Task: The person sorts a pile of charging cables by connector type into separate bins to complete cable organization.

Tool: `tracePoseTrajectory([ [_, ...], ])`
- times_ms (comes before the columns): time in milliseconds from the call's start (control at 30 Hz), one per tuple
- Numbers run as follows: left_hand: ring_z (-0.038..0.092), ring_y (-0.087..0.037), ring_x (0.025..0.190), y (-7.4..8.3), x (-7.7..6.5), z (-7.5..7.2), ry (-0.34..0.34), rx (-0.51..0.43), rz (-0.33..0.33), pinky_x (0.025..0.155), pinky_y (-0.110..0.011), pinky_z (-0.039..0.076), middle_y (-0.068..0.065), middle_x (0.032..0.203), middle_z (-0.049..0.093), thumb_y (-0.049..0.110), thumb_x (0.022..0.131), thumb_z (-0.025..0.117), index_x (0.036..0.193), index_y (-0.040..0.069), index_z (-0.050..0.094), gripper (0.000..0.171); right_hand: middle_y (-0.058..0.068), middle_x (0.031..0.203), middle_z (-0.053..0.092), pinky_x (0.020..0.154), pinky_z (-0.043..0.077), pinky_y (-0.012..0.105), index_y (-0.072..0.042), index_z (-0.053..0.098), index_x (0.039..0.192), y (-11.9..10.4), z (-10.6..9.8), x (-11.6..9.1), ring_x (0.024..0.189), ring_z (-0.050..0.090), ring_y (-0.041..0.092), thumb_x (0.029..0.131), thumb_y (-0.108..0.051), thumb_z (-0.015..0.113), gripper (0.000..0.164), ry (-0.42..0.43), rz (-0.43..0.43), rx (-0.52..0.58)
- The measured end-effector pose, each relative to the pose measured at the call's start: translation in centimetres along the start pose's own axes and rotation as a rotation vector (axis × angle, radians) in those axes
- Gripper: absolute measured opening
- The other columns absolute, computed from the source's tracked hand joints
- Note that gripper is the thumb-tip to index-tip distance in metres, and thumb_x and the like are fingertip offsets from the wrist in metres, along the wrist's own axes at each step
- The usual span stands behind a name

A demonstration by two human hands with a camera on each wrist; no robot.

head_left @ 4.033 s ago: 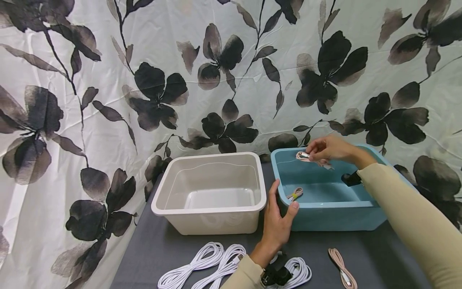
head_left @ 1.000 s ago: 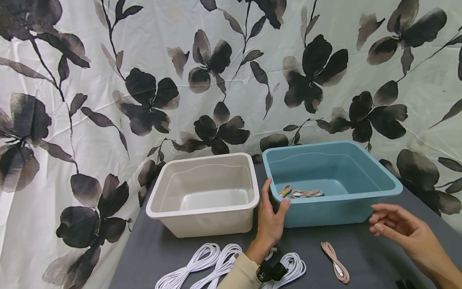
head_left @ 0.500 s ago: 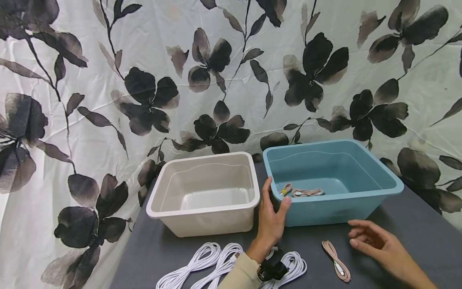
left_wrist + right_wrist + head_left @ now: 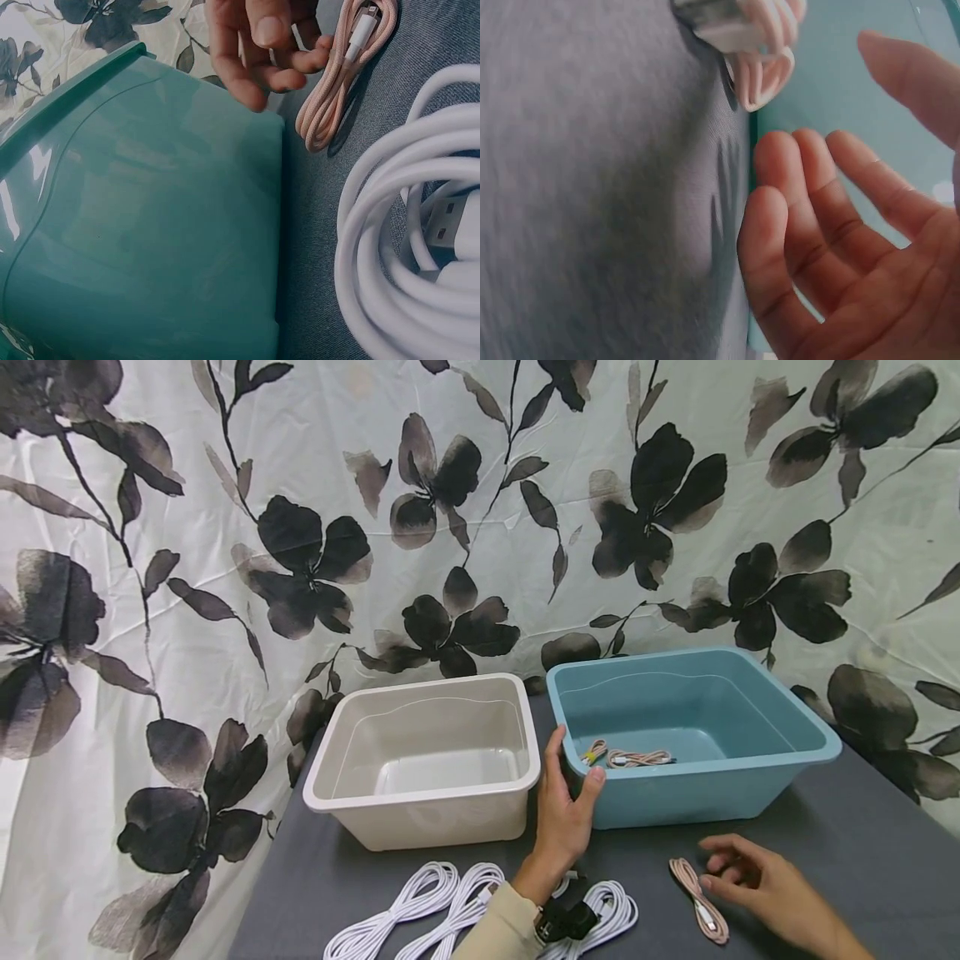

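My left hand (image 4: 564, 818) rests against the near left corner of the blue bin (image 4: 682, 802), fingers and thumb extended along its outside. Inside that bin lie a pink charging cable (image 4: 637, 759) coiled in a bundle and a smaller coil with a yellow tie (image 4: 596, 752). My right hand (image 4: 765, 885) hovers just right of a bundled pink cable (image 4: 699, 902) on the table, its fingers loosely bent and holding nothing. The left wrist view shows that cable's white plug (image 4: 362, 34) beside the fingertips. In the right wrist view the palm (image 4: 885, 300) is bare.
A beige bin (image 4: 427, 822) stands left of the blue one. Bundles of white cable (image 4: 405, 902) lie in front of it, and another white coil (image 4: 613, 914) sits behind my left wrist, partly hidden. A grey cloth (image 4: 285, 893) covers the table; a floral curtain (image 4: 525, 610) hangs behind.
My right hand let a pink cable go into the blue bin, withdrew to the right, then came left to the cable on the table. My left hand has stayed at the bin's corner.
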State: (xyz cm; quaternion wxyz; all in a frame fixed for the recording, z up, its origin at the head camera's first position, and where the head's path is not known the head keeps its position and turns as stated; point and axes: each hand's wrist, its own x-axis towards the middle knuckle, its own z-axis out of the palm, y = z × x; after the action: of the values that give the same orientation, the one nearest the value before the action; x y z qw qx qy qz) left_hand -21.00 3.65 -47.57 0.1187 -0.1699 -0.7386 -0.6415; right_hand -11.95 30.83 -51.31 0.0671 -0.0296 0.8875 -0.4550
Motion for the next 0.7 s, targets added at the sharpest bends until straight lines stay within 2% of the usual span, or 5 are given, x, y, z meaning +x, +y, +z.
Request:
tracePoseTrajectory([
  [133,0.044,-0.011,0.14,0.0,0.0,0.0,0.005,0.005,0.0,0.118,-0.047,0.034,0.01,0.157,0.041,0.043,0.099,0.059,0.161,0.036,0.024,0.072,0.004,0.102,0.065,0.066,0.049,0.025,0.001,0.061,0.13,-0.5,0.4,0.4,0.077,0.059,0.002,0.092,-0.031,0.076,0.052,-0.021,0.073,-0.083],
  [367,0.045,-0.011,0.14,0.0,0.1,-0.1,0.0,0.008,0.007,0.118,-0.044,0.035,0.009,0.157,0.042,0.043,0.099,0.059,0.162,0.034,0.023,0.073,-0.002,0.093,0.065,0.062,0.043,0.025,-0.007,0.068,0.119,-1.2,1.2,0.9,0.071,0.053,0.002,0.088,-0.037,0.079,0.044,0.001,0.1,-0.207],
  [500,0.044,-0.011,0.141,0.0,0.1,-0.2,0.005,0.015,0.0,0.118,-0.045,0.035,0.01,0.158,0.041,0.043,0.099,0.06,0.161,0.035,0.024,0.073,-0.003,0.087,0.061,0.06,0.038,0.025,-0.012,0.07,0.111,-1.5,1.6,1.1,0.067,0.048,0.004,0.086,-0.039,0.081,0.038,-0.003,0.109,-0.239],
  [700,0.044,-0.011,0.141,0.0,0.1,-0.2,0.005,0.012,-0.012,0.118,-0.046,0.035,0.009,0.158,0.04,0.044,0.098,0.06,0.16,0.038,0.024,0.072,-0.002,0.083,0.059,0.06,0.038,0.026,-0.01,0.068,0.105,-1.8,2.0,1.2,0.067,0.048,0.007,0.086,-0.043,0.08,0.04,-0.02,0.17,-0.236],
])
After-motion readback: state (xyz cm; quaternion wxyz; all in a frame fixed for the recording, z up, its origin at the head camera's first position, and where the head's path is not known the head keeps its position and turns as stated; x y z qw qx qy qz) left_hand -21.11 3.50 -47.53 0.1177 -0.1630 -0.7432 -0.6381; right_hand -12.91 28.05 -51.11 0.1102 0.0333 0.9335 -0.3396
